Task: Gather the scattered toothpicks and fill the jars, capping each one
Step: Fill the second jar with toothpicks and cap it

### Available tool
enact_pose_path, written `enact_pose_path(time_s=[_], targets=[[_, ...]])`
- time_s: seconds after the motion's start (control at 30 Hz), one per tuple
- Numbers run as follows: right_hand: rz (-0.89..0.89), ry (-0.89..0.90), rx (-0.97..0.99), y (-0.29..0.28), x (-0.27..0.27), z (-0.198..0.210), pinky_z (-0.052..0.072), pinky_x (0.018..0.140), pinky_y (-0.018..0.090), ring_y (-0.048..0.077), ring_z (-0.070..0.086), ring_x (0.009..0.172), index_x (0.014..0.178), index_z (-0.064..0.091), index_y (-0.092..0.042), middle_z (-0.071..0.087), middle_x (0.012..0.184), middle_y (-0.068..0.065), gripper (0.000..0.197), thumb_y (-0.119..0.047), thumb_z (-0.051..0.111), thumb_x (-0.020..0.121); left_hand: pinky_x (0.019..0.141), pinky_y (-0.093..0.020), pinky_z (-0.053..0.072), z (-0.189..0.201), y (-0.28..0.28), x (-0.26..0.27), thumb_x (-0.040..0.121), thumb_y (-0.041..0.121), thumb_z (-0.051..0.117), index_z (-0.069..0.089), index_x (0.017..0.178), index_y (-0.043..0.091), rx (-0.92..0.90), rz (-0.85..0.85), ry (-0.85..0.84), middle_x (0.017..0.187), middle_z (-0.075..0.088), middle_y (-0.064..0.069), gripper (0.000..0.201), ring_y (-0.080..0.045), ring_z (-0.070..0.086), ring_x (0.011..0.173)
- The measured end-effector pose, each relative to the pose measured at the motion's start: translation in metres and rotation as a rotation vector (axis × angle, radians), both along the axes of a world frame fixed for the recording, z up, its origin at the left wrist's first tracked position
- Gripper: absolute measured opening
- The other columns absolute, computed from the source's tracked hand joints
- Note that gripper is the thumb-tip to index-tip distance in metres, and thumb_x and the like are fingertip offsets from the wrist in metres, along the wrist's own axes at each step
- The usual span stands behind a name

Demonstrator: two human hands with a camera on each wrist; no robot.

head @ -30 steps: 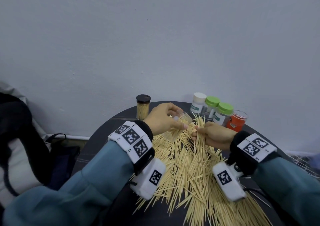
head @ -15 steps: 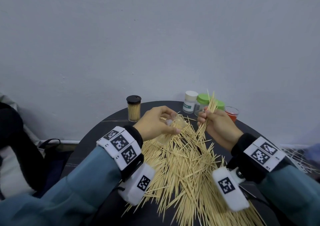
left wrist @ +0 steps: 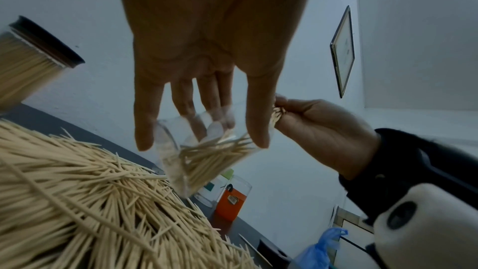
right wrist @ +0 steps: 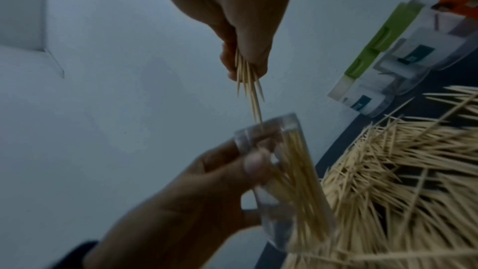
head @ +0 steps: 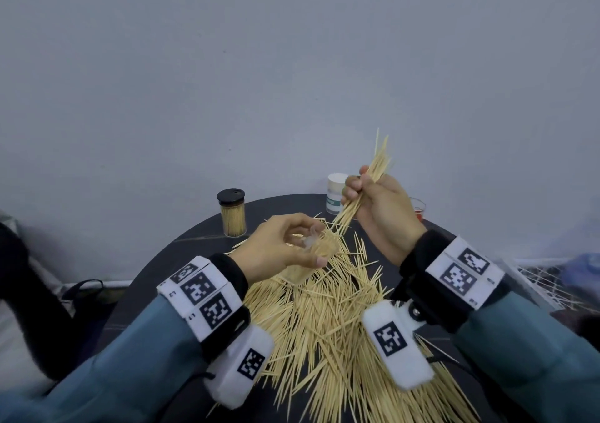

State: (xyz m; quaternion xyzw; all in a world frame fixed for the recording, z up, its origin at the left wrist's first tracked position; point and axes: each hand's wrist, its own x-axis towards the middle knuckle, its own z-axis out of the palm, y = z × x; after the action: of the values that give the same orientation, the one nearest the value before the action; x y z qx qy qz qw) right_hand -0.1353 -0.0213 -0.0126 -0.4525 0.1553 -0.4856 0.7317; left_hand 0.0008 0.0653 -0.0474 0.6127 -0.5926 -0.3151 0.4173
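Filling step: the left hand [head: 279,247] holds a tilted clear jar [left wrist: 207,150]; the right hand [head: 383,208] grips a toothpick bundle [head: 373,179]. Next, the tips likely need guiding into the jar mouth.

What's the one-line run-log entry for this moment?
left hand: holds tilted clear jar, part-filled | right hand: grips toothpick bundle above jar mouth | black-lidded jar: full, capped | pile: on table

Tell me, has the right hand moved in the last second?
Yes. The right hand rose from the toothpick pile with a bunch, now in front of the white-capped jar.
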Motion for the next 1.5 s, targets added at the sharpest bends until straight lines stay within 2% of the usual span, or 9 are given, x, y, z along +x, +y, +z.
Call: enact_pose_path(time_s=[0.23, 0.43, 0.53, 0.63, 0.73, 0.97, 1.13, 1.27, 1.5], targets=[[0.029, 0.102, -0.011, 0.014, 0.011, -0.024, 0.045, 0.048, 0.017, 0.008, 0.041, 0.055, 0.087, 0.038, -0.015, 0.037, 0.067, 0.000, 0.024, -0.005, 0.023, 0.102, 0.077, -0.007, 0.047, 0.001, 0.003, -0.005, 0.072, 0.012, 0.078, 0.058, 0.121, 0.016, -0.016, -0.010, 0.092, 0.103, 0.062, 0.013, 0.054, -0.007, 0.060, 0.097], [-0.003, 0.236, -0.132, 0.018, 0.010, -0.032, 0.052, 0.067, 0.024, 0.007, 0.059, 0.066, 0.091, 0.045, -0.017, 0.052, 0.073, -0.002, 0.020, -0.012, 0.029, 0.101, 0.082, -0.016, 0.050, 0.004, 0.003, -0.007, 0.073, 0.008, 0.077, 0.059, 0.117, 0.013, -0.022, 0.005, 0.131, 0.100, 0.065, 0.007, 0.048, -0.008, 0.063, 0.091], [0.020, 0.287, -0.185, 0.024, 0.009, -0.036, 0.053, 0.078, 0.024, 0.006, 0.065, 0.080, 0.095, 0.050, -0.017, 0.065, 0.093, 0.000, 0.020, -0.012, 0.031, 0.100, 0.083, -0.018, 0.050, 0.004, 0.003, -0.005, 0.073, 0.009, 0.077, 0.060, 0.116, 0.013, -0.031, 0.028, 0.165, 0.103, 0.066, 0.002, 0.046, -0.013, 0.063, 0.095], [0.088, 0.270, -0.163, 0.027, 0.011, -0.041, 0.045, 0.099, 0.043, 0.020, 0.062, 0.106, 0.101, 0.054, -0.012, 0.064, 0.117, 0.003, 0.019, -0.010, 0.036, 0.098, 0.073, -0.007, 0.048, 0.004, 0.004, -0.004, 0.073, 0.007, 0.076, 0.060, 0.117, 0.014, -0.046, 0.030, 0.169, 0.098, 0.066, 0.007, 0.047, -0.002, 0.062, 0.087], [0.066, 0.304, -0.175, 0.024, 0.010, -0.044, 0.038, 0.105, 0.051, 0.024, 0.057, 0.115, 0.105, 0.056, -0.008, 0.065, 0.119, 0.002, 0.019, -0.016, 0.041, 0.096, 0.071, -0.005, 0.047, 0.005, 0.004, -0.003, 0.073, 0.007, 0.076, 0.060, 0.118, 0.013, -0.043, 0.020, 0.160, 0.104, 0.067, 0.004, 0.048, 0.002, 0.062, 0.085], [0.018, 0.312, -0.190, 0.020, 0.005, -0.040, 0.038, 0.105, 0.048, 0.021, 0.057, 0.116, 0.079, 0.052, -0.016, 0.067, 0.115, -0.004, 0.033, -0.026, 0.030, 0.100, 0.069, -0.006, 0.048, 0.006, 0.004, -0.005, 0.073, 0.009, 0.076, 0.059, 0.116, 0.017, -0.015, 0.016, 0.161, 0.098, 0.064, 0.011, 0.047, 0.002, 0.062, 0.086], [0.045, 0.446, -0.217, 0.023, 0.007, -0.047, 0.027, 0.113, 0.043, 0.013, 0.047, 0.126, 0.080, 0.057, -0.015, 0.054, 0.132, -0.008, 0.027, -0.017, 0.037, 0.099, 0.088, -0.025, 0.051, 0.006, 0.005, -0.002, 0.072, 0.014, 0.077, 0.059, 0.120, 0.017, -0.022, 0.070, 0.171, 0.108, 0.066, 0.001, 0.051, -0.015, 0.063, 0.102], [0.064, 0.570, -0.236, 0.022, 0.002, -0.037, 0.024, 0.105, 0.030, 0.011, 0.038, 0.130, 0.087, 0.064, -0.018, 0.045, 0.140, -0.006, 0.024, -0.016, 0.042, 0.097, 0.092, -0.027, 0.049, 0.005, 0.004, 0.000, 0.072, 0.015, 0.078, 0.060, 0.119, 0.017, -0.015, 0.089, 0.168, 0.112, 0.065, 0.001, 0.051, -0.014, 0.061, 0.106], [0.015, 0.719, -0.298, 0.004, -0.014, -0.015, 0.025, 0.104, 0.037, 0.008, 0.038, 0.124, 0.113, 0.062, -0.019, 0.053, 0.125, -0.010, 0.025, -0.015, 0.043, 0.096, 0.091, -0.026, 0.048, 0.008, 0.003, 0.005, 0.071, 0.017, 0.079, 0.061, 0.115, 0.021, -0.010, 0.111, 0.165, 0.116, 0.063, 0.000, 0.048, -0.016, 0.060, 0.106]])
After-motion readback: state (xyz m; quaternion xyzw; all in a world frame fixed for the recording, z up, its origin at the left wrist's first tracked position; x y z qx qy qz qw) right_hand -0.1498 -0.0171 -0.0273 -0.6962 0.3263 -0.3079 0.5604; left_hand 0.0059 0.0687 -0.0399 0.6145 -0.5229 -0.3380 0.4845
